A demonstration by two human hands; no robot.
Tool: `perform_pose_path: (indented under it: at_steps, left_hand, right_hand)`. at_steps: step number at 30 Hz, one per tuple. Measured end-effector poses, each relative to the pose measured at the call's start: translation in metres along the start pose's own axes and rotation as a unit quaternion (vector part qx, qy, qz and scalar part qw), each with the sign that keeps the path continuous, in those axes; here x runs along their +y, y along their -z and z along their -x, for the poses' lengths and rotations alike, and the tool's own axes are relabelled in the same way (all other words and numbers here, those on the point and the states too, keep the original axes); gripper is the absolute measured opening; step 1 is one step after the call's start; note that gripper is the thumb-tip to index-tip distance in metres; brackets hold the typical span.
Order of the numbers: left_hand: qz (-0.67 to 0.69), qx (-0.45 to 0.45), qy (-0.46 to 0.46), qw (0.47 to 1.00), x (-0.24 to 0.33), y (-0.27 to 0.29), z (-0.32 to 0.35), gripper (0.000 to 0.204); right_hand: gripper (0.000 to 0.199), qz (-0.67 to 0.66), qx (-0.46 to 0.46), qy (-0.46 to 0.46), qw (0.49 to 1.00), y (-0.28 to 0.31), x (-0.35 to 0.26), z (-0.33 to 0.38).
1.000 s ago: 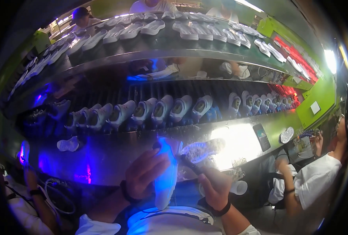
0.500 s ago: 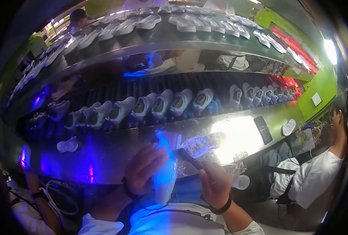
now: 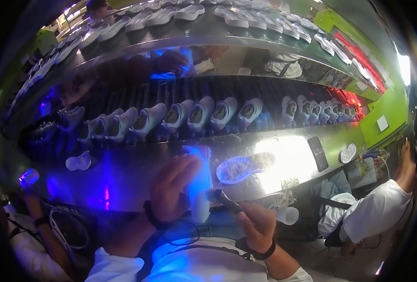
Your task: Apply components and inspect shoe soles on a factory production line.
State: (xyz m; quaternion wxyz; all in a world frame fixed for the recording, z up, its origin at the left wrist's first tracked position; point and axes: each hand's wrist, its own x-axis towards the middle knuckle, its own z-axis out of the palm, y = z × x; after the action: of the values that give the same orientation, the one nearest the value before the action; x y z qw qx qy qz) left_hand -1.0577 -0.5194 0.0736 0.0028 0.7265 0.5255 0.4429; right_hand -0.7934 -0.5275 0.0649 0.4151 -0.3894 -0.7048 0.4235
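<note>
My left hand (image 3: 173, 185) is closed on a light-coloured shoe (image 3: 200, 181), which stands on end in front of me and glows under blue light. My right hand (image 3: 256, 224) grips a slim dark tool that looks like a brush (image 3: 228, 201). Its head is at the shoe's lower right side; whether it touches cannot be made out. Just right of the shoe, a white shoe sole (image 3: 236, 169) lies on the metal table. A dark band circles each of my wrists.
White shoes (image 3: 173, 115) line the conveyor ahead, with several soles (image 3: 140, 19) on the shelf above. A phone (image 3: 317, 154), loose soles (image 3: 79, 161) and a white-capped container (image 3: 287, 215) are around the table (image 3: 128, 178). Co-workers sit left and right (image 3: 377, 207).
The brush-like tool has moved down along the shoe's right side, away from the sole. The shoe is tilted differently, and the whole view has shifted slightly.
</note>
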Motion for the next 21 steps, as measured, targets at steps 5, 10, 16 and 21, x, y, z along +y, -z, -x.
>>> perform_pose_path:
  at_steps: [5, 10, 16, 21]
  left_hand:
    - [-0.001, -0.014, 0.043, 0.999, 0.004, 0.003, -0.005, 0.056]
    - [-0.023, -0.025, 0.062, 0.998, 0.005, 0.005, -0.005, 0.058]
    - [-0.070, -0.105, 0.103, 0.987, 0.006, 0.014, -0.006, 0.060]
    - [-0.077, -0.181, 0.114, 0.974, 0.005, 0.022, -0.006, 0.052]
  right_hand:
    - [0.022, -0.049, 0.039, 0.031, 0.998, -0.014, 0.012, 0.008]
    - [0.021, -0.027, 0.041, 0.066, 0.997, -0.017, 0.014, 0.012]
    - [0.021, 0.045, 0.057, 0.056, 0.996, -0.009, 0.002, 0.010]
    - [0.022, 0.139, 0.028, 0.102, 0.985, 0.016, -0.015, -0.011]
